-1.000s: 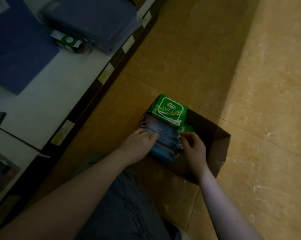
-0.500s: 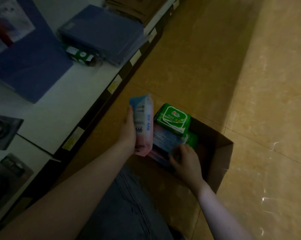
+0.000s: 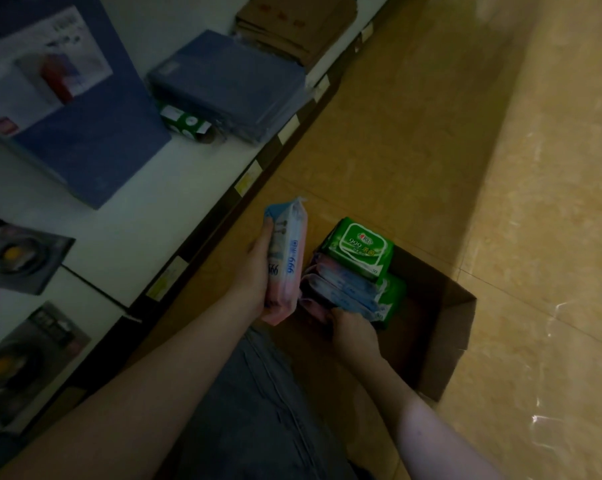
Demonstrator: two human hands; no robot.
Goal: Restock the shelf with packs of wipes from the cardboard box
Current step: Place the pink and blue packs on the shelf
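— Left hand: status?
— Your left hand [image 3: 254, 275] grips a pink-and-blue pack of wipes [image 3: 287, 268]. The fingers are wrapped round it and it stands on end. It is held above the floor, between the shelf [image 3: 126, 237] and the cardboard box [image 3: 441, 348].
— Right hand?
— Your right hand [image 3: 353, 332] is in the box. Its fingers curl round the near ends of the blue packs [image 3: 348, 289], which stand on edge. A green pack [image 3: 361, 249] lies on top of them.

The shelf [image 3: 126, 237] lies left of me; the cardboard box [image 3: 441, 341] sits on the floor [image 3: 431, 133] right of it, packs [image 3: 344, 289] inside.
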